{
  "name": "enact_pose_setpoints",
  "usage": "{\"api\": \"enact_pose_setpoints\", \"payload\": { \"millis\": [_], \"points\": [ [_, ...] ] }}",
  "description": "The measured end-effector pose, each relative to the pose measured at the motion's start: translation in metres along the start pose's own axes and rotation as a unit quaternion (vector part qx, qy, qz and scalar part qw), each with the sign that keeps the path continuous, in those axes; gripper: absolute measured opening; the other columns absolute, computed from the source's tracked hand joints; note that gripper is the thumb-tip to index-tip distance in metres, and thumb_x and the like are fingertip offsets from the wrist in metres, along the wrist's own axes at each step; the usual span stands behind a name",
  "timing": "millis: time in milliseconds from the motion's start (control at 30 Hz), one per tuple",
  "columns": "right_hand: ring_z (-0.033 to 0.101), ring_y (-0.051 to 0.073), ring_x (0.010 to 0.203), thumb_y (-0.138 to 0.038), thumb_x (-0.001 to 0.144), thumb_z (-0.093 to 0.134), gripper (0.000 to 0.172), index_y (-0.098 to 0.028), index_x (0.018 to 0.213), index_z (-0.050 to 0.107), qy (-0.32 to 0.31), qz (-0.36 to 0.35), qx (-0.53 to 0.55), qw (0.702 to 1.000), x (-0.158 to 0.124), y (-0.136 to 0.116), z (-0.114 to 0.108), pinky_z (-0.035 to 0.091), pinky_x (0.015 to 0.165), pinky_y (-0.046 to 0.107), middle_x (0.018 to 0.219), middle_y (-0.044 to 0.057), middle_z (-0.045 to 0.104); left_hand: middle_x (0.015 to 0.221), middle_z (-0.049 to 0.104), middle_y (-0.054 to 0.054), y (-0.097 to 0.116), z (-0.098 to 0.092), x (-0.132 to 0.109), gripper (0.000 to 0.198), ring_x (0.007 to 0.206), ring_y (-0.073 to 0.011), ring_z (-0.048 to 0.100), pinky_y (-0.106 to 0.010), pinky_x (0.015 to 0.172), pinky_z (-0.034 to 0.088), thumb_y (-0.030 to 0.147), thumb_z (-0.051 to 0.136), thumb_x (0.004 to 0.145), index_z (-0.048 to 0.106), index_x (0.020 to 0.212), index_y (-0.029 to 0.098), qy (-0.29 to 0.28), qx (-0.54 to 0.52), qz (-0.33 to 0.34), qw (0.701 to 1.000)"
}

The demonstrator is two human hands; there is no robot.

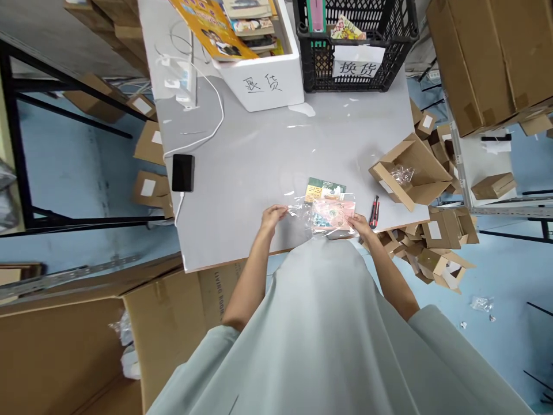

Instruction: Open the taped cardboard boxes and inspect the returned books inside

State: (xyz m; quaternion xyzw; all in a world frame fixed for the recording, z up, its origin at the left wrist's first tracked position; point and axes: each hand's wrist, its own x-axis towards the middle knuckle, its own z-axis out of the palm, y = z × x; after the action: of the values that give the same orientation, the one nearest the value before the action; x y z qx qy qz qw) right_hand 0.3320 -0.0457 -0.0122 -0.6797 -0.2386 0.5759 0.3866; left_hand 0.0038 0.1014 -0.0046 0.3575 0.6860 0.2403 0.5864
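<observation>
A pink booklet (333, 214) lies inside a clear plastic bag (302, 214) near the front edge of the grey table (259, 155). My left hand (273, 216) pinches the bag's open left end. My right hand (360, 223) grips the right side of the bagged booklet. A green card or booklet (325, 188) lies flat just behind the pink one, partly under it.
A red utility knife (374, 211) lies right of my right hand. An open cardboard box (410, 171) sits at the table's right edge. A black phone (182, 172) on a white cable lies at left. A white foam box (268, 80) and black crate (358, 57) stand at the back. Small boxes litter the floor.
</observation>
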Motion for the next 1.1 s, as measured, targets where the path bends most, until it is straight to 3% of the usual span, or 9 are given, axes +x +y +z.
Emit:
{"api": "enact_pose_setpoints", "payload": {
  "millis": [200,333,467,567,633,733,800,933,1100],
  "points": [
    [0.068,0.024,0.085,-0.067,0.069,0.092,0.052,-0.020,0.089,0.077,-0.028,-0.003,0.012,1.000,-0.001,-0.011,-0.007,0.055,0.077,0.033,0.080,0.004,0.077,0.081,0.076,-0.003,-0.007,-0.033,0.003,0.026,0.055,-0.0083,0.058,-0.022,0.059,0.055,0.017,0.097,0.073,0.081,0.094,0.018,-0.048,-0.074,-0.096,0.991],
    [0.070,0.025,0.087,-0.065,0.068,0.094,0.053,-0.020,0.092,0.080,-0.059,-0.016,0.023,0.998,0.003,-0.025,-0.013,0.055,0.078,0.034,0.084,0.006,0.079,0.073,0.069,0.000,-0.002,-0.053,0.008,0.040,0.050,-0.0072,0.055,-0.018,0.048,0.050,0.004,0.096,0.072,0.082,0.107,0.017,-0.088,-0.121,-0.146,0.978],
    [0.066,0.023,0.081,-0.065,0.067,0.095,0.052,-0.021,0.086,0.078,-0.074,-0.027,0.015,0.997,0.004,-0.038,-0.020,0.052,0.075,0.032,0.079,0.003,0.076,0.080,0.074,-0.001,0.006,-0.074,0.011,0.039,0.053,-0.0065,0.062,-0.014,0.050,0.054,0.003,0.090,0.080,0.078,0.113,0.021,-0.063,-0.166,-0.144,0.974],
    [0.068,0.023,0.083,-0.065,0.067,0.096,0.053,-0.021,0.089,0.079,-0.061,-0.028,0.024,0.997,0.004,-0.046,-0.022,0.053,0.075,0.032,0.085,0.004,0.078,0.092,0.081,-0.009,0.015,-0.082,0.002,0.034,0.062,-0.0118,0.073,-0.021,0.060,0.065,0.013,0.090,0.087,0.076,0.117,0.021,-0.032,-0.178,-0.101,0.978],
    [0.071,0.025,0.090,-0.065,0.067,0.097,0.055,-0.021,0.095,0.081,-0.053,-0.029,0.029,0.998,0.003,-0.050,-0.021,0.055,0.079,0.033,0.091,0.006,0.081,0.098,0.083,-0.016,0.020,-0.079,-0.008,0.026,0.073,-0.0220,0.081,-0.034,0.070,0.072,0.024,0.091,0.090,0.078,0.113,0.019,-0.065,-0.165,-0.078,0.981],
    [0.074,0.029,0.099,-0.067,0.066,0.097,0.058,-0.021,0.099,0.082,-0.046,-0.029,0.023,0.998,0.003,-0.054,-0.017,0.059,0.084,0.036,0.097,0.009,0.084,0.107,0.083,-0.023,0.026,-0.059,-0.026,0.025,0.090,-0.0326,0.085,-0.048,0.084,0.073,0.029,0.092,0.089,0.080,0.105,0.015,-0.175,-0.126,-0.068,0.974],
    [0.075,0.030,0.101,-0.068,0.068,0.096,0.057,-0.022,0.099,0.083,-0.052,-0.036,0.031,0.998,0.002,-0.057,-0.012,0.060,0.087,0.038,0.099,0.009,0.084,0.112,0.084,-0.021,0.026,-0.040,-0.035,0.025,0.096,-0.0320,0.085,-0.047,0.091,0.072,0.023,0.094,0.084,0.082,0.104,0.017,-0.218,-0.105,-0.058,0.969],
    [0.076,0.029,0.099,-0.064,0.071,0.096,0.053,-0.022,0.100,0.084,-0.075,-0.052,0.064,0.994,0.000,-0.062,-0.002,0.060,0.091,0.038,0.098,0.008,0.084,0.105,0.084,-0.014,0.024,-0.005,-0.041,0.024,0.096,-0.0287,0.083,-0.046,0.094,0.070,0.021,0.093,0.081,0.081,0.101,0.018,-0.222,-0.115,-0.048,0.967],
    [0.073,0.025,0.091,-0.067,0.071,0.096,0.055,-0.020,0.096,0.081,-0.089,-0.057,0.059,0.993,-0.009,-0.071,0.008,0.058,0.086,0.036,0.094,0.006,0.082,0.102,0.082,-0.010,0.021,0.007,-0.046,0.051,0.093,-0.0240,0.078,-0.036,0.085,0.066,0.041,0.104,0.068,0.080,0.107,0.019,-0.256,-0.115,-0.056,0.958]
  ]
}}
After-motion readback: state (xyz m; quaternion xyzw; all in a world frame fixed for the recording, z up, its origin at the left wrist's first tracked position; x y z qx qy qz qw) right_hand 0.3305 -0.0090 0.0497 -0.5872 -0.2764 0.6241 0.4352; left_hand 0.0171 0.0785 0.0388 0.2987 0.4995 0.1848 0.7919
